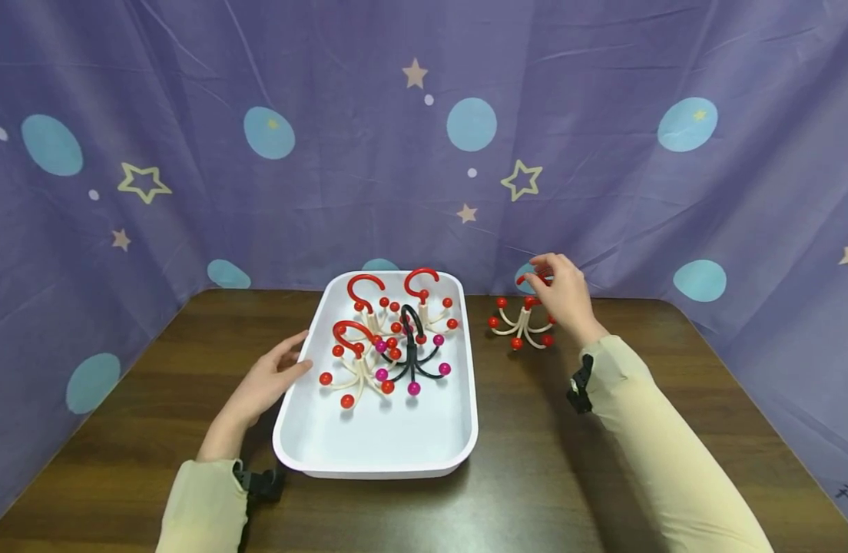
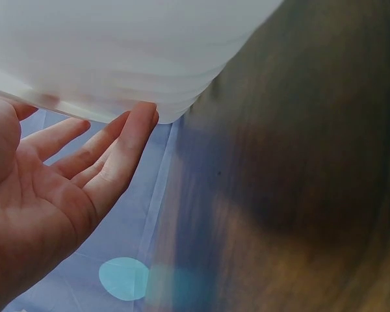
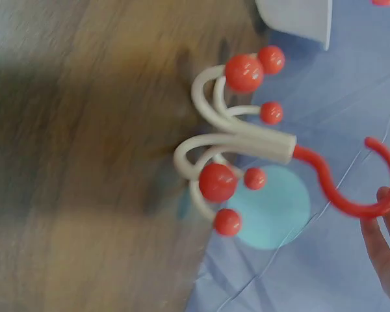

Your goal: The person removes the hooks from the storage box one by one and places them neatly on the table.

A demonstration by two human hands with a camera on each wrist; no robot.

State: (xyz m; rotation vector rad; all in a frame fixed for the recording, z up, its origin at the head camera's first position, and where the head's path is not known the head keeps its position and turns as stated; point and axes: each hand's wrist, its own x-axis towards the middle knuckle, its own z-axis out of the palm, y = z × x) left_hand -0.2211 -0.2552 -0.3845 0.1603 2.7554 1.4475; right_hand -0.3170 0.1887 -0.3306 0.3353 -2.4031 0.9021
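My right hand (image 1: pixel 561 288) is at the red hook of a cream multi-arm hanger (image 1: pixel 524 321) with red ball tips, right of the white tray. In the right wrist view, fingertips (image 3: pixel 385 224) meet the curve of this red hook (image 3: pixel 351 207), and the cream arms spread below it near the table. My left hand (image 1: pixel 268 376) lies along the tray's left side, its fairly straight fingers (image 2: pixel 110 162) touching the outer wall. Inside the white tray (image 1: pixel 382 449) stand several such hangers: cream ones (image 1: pixel 359 369) with red hooks, and a black one (image 1: pixel 412 357) with magenta balls.
The brown wooden table (image 1: pixel 534 461) carries the tray left of its middle. A purple curtain (image 1: pixel 369 192) with stars and blue spots hangs behind the table and along its sides. Black straps (image 1: pixel 581 384) circle both wrists.
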